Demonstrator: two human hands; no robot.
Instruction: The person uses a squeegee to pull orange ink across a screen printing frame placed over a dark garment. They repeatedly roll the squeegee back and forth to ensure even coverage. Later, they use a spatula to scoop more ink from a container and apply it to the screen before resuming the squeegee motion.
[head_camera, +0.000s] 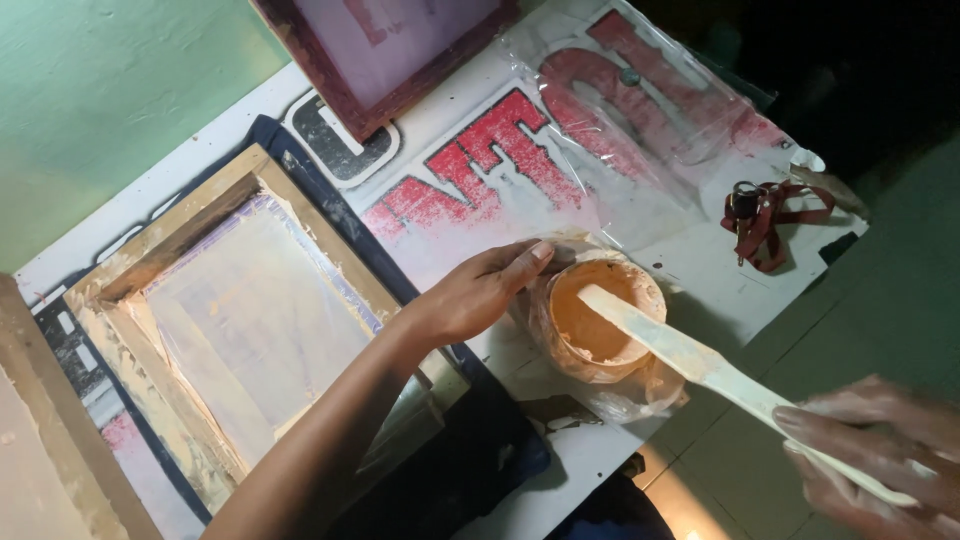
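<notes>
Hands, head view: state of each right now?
Left hand: open, fingers resting on the rim of the paint tub.
Right hand: closed on the wooden stick, whose tip sits in the tub; blurred.

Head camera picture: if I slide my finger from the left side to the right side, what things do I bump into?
Wooden screen frame → left hand → tub of orange paste → red strap with a clip → right hand holding the long flat stick.
</notes>
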